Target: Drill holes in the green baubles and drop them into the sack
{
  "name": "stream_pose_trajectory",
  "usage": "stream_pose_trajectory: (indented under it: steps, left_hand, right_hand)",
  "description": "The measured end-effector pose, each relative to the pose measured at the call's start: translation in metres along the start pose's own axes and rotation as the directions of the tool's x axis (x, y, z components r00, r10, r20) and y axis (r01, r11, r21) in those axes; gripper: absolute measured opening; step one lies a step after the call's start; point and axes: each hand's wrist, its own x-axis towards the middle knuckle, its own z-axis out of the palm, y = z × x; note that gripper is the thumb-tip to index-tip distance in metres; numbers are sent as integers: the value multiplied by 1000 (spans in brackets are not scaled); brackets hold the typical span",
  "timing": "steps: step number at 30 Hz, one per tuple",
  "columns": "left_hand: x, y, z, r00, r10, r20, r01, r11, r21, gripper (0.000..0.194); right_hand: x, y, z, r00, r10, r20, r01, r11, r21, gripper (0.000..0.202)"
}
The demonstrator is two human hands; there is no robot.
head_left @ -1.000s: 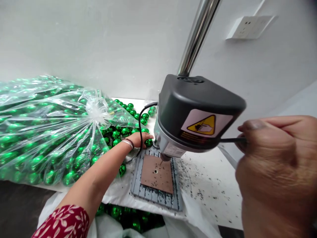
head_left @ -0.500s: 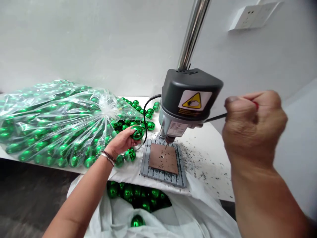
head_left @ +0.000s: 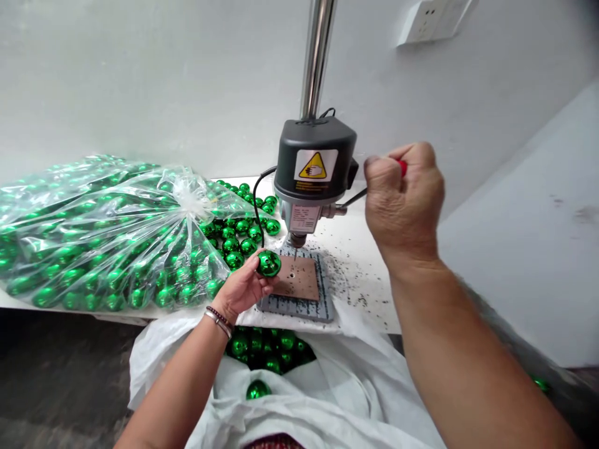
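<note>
My left hand (head_left: 246,284) pinches a shiny green ball (head_left: 269,264) between thumb and fingers, at the left edge of a brown board (head_left: 304,279). The board lies on the grey slotted base (head_left: 322,308) of a small drill press (head_left: 316,159), and a little hole shows in it. Above the board hangs the thin drill bit (head_left: 295,253), apart from the ball. My right hand (head_left: 405,199) is closed in a fist around the press's feed lever (head_left: 354,198), whose red knob (head_left: 403,167) peeks out between the fingers.
A tied clear bag (head_left: 112,243) full of green balls fills the table's left side. Several loose balls (head_left: 233,245) lie beside it. Dark shavings (head_left: 344,277) litter the white tabletop. Below the front edge, a white sack (head_left: 337,374) holds more balls. A black cable (head_left: 256,206) loops left of the press.
My left hand has brought the green ball rightward from the loose pile to the board's edge. My right hand stays on the lever. The camera view has shifted.
</note>
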Motion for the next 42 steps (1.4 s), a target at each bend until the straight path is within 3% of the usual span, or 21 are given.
stream_pose_trajectory:
  steps: [4,7,10,14,18,21,24,28,32,36,42]
  left_hand:
    - [8,-2,9,995,13,-99,-3,994,108,51]
    - [16,-5,12,965,121,-231,-44,948,315,48]
    - [20,-7,11,951,209,-230,-96,900,424,42]
    - [20,-5,12,979,92,-185,-61,984,168,27]
    - [16,-2,17,991,-58,-119,42,990,-132,30]
    - [15,-3,17,995,-84,-59,70,976,-208,36]
    - [15,-2,13,995,-40,-89,22,980,-196,35]
    - [17,-1,9,992,57,-111,-64,996,-60,33]
    - [20,-3,6,977,143,-159,-97,959,267,61]
    - [29,-11,3,938,302,-171,-120,745,656,61]
    - [45,-20,-2,921,382,-73,-152,525,838,57]
  right_hand:
    - [-1,8,3,994,-97,-40,100,992,71,20]
    - [0,13,4,991,-129,-43,132,989,69,24]
    - [1,17,6,982,-177,-62,183,977,113,33]
    - [1,20,10,966,-232,-115,245,963,117,31]
    - [0,19,11,965,-232,-125,246,963,113,23]
    - [1,16,9,973,-199,-118,214,967,137,21]
    - [1,12,7,980,-171,-102,186,969,163,19]
    - [1,6,5,993,-97,-68,106,981,161,21]
    - [2,0,4,999,-31,-34,36,988,153,28]
    - [3,-1,3,1000,0,4,-1,988,155,28]
    - [2,-6,-1,1000,13,24,-16,991,136,28]
